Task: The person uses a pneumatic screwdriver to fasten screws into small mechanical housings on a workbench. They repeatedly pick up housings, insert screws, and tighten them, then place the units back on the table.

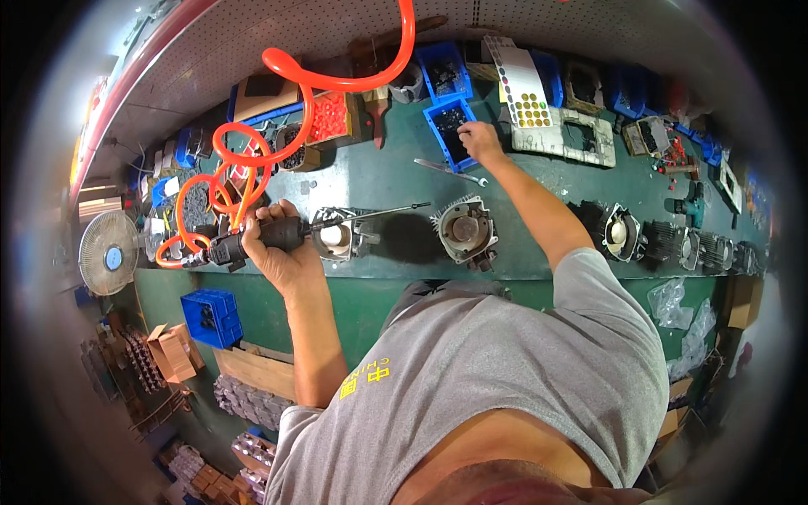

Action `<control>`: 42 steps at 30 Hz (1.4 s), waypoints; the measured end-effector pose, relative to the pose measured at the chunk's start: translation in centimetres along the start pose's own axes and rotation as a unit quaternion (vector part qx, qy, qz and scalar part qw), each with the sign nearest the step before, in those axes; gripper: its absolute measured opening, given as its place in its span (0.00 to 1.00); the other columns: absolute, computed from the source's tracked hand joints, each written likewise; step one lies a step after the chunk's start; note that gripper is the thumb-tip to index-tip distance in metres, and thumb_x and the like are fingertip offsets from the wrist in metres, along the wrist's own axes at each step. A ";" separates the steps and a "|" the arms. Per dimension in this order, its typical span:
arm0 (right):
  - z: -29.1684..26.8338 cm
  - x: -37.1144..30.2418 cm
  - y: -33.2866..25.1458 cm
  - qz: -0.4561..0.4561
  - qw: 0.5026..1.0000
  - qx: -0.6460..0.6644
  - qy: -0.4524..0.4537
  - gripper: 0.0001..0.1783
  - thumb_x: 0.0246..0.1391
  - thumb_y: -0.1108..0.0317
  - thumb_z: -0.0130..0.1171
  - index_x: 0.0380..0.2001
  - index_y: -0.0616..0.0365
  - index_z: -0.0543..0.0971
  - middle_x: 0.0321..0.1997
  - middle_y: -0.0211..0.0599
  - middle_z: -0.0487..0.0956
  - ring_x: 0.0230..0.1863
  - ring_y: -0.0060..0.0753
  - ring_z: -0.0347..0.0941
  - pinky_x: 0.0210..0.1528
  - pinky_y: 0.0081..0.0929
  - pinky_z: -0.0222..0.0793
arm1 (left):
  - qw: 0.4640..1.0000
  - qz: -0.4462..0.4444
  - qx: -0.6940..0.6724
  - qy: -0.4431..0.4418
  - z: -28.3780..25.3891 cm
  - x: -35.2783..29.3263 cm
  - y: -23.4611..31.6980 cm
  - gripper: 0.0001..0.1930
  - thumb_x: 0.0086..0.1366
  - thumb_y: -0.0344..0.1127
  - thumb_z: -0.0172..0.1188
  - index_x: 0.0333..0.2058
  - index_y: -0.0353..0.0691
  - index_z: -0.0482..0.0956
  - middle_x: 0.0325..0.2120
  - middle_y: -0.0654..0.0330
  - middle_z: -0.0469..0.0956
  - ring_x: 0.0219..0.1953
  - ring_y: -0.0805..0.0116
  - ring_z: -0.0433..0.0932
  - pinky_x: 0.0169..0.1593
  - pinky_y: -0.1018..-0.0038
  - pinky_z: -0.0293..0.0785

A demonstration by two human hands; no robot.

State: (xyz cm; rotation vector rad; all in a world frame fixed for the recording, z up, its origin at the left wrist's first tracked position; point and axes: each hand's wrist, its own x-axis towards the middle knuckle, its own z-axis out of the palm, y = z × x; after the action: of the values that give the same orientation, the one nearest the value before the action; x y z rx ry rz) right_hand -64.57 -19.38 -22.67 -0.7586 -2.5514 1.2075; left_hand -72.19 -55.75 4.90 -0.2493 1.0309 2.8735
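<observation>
My left hand [290, 268] is wrapped round a black air screwdriver [273, 236], its long thin bit pointing right across the bench. An orange coiled hose [307, 122] runs up from the tool's rear. Under the bit sits a finned metal engine cylinder [337, 240], partly covered by the tool. Another finned cylinder [465, 233] stands between my two hands, its round bore facing up. My right hand [481, 141] reaches over the blue bin [462, 166] of small black parts, fingers drawn together at its edge. What those fingertips hold, if anything, is too small to make out.
A wrench [452, 172] lies before the bin. Beyond are a box of red caps [330, 118], a sticker sheet [526, 88] and a worn white frame [564, 139]. More cylinders [620, 233] line the bench at right. A fan [108, 252] stands left; a blue crate [211, 318] sits below.
</observation>
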 end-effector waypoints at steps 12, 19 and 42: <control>-9.5 -9.6 -10.8 0.162 0.705 0.690 -0.027 0.08 0.66 0.70 0.57 0.45 0.58 0.80 0.38 0.34 0.81 0.37 0.26 0.79 0.40 0.28 0.81 | 0.996 -0.040 -0.054 -0.058 2.6 3.4 0.4 0.06 0.63 0.34 0.63 0.33 0.40 0.75 0.29 0.65 0.78 0.34 0.69 0.76 0.52 0.65 0.78; -9.7 -15.4 -16.8 0.156 0.759 0.632 0.019 0.11 0.62 0.74 0.61 0.47 0.61 0.80 0.38 0.34 0.81 0.36 0.26 0.78 0.37 0.25 0.79 | 0.991 -0.069 -0.093 -0.065 3.2 3.5 0.5 0.05 0.62 0.32 0.62 0.32 0.38 0.76 0.28 0.62 0.79 0.33 0.66 0.76 0.51 0.64 0.79; -7.9 -20.2 -22.3 0.146 0.787 0.600 -0.009 0.12 0.61 0.76 0.62 0.48 0.65 0.80 0.43 0.43 0.84 0.37 0.27 0.81 0.35 0.20 0.81 | 0.991 -0.076 -0.078 -0.075 1.2 1.4 1.0 0.06 0.64 0.33 0.63 0.37 0.44 0.75 0.29 0.68 0.77 0.33 0.71 0.75 0.51 0.65 0.77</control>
State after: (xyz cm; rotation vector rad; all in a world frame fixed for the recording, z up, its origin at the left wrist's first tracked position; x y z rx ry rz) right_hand -52.33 -36.89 -0.08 -0.7381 -1.1349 2.4451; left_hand -73.83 -55.69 6.16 -0.1143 0.7293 2.7864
